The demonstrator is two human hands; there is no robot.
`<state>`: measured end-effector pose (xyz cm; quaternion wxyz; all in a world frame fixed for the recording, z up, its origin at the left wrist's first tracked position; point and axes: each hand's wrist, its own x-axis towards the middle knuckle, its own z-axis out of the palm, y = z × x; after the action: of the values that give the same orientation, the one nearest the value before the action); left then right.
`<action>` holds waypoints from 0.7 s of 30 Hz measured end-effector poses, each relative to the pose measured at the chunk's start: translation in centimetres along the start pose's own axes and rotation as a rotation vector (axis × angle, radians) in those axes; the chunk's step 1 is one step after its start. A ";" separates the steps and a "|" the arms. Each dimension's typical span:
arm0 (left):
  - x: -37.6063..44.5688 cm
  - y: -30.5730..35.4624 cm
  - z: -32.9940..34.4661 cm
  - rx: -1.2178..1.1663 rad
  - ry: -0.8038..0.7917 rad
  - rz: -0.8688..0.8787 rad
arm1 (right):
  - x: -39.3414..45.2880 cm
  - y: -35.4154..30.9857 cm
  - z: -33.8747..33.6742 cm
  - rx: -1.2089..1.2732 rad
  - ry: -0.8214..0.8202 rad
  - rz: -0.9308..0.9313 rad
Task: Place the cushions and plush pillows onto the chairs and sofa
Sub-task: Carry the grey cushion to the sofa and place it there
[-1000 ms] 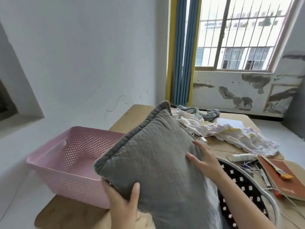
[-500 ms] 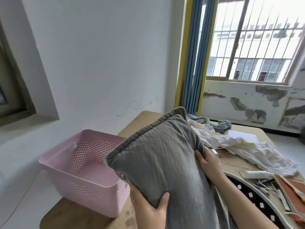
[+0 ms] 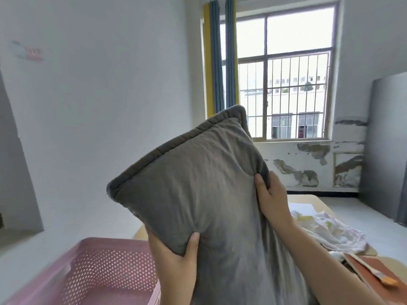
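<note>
White walls fill the frame; mid-frame, our left hand [image 3: 176, 256] and right hand [image 3: 272, 194] squeeze the soft grey fabric cushion [image 3: 198, 194] tight, lifting it to carry.

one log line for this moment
stage: carry | left hand: grips cushion | right hand: grips cushion | cushion: held up, not placed

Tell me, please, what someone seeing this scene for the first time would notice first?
A big grey cushion fills the middle of the view, held up by both hands: the left hand grips its lower edge and the right hand pinches its right side. Below left sits a pink perforated basket, and behind the cushion is a bright barred window with a blue and yellow curtain.
</note>
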<state>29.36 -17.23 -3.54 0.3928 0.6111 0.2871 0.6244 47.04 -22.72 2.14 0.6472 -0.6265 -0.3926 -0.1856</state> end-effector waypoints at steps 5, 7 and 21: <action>3.7 2.7 -0.7 -0.042 0.090 0.048 | 3.0 -5.5 0.9 0.022 0.050 -0.165; 5.5 4.6 -1.4 -0.075 0.141 0.100 | 4.7 -8.8 1.3 0.012 0.071 -0.260; 8.5 11.8 -17.0 -0.025 0.359 0.433 | -0.4 -23.4 8.6 0.427 -0.009 -0.328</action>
<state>11.39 -14.18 9.42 0.2006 0.5330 0.2069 0.7956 27.29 -18.01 16.55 0.7241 -0.4048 -0.5220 -0.1984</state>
